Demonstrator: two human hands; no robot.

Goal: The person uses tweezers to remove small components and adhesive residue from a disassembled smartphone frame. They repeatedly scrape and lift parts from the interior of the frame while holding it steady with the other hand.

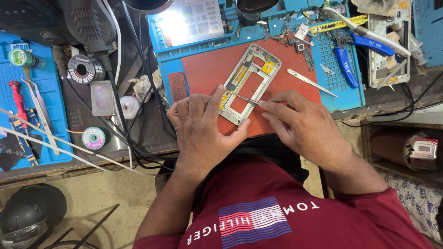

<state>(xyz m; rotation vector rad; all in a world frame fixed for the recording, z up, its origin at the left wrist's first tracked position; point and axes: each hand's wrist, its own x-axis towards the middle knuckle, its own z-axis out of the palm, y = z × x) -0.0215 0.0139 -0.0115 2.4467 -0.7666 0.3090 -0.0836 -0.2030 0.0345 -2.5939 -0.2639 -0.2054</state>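
Observation:
A silver phone middle frame (251, 83) with yellow flex parts lies tilted on a red-brown work mat (207, 69). My left hand (203, 129) rests on the mat and pins the frame's lower left edge with its fingers. My right hand (302, 124) pinches thin metal tweezers (245, 98), whose tip reaches into the frame's lower part. Both hands sit at the mat's near edge, close together.
Blue pliers (344, 64), a loose tweezer blade (309, 82) and a second phone frame (390, 46) lie at the right. Solder wire spools (85, 69), cables, a small plastic box (101, 97), a red screwdriver (18, 101) and tweezers lie at the left. A helmet (27, 216) sits on the floor.

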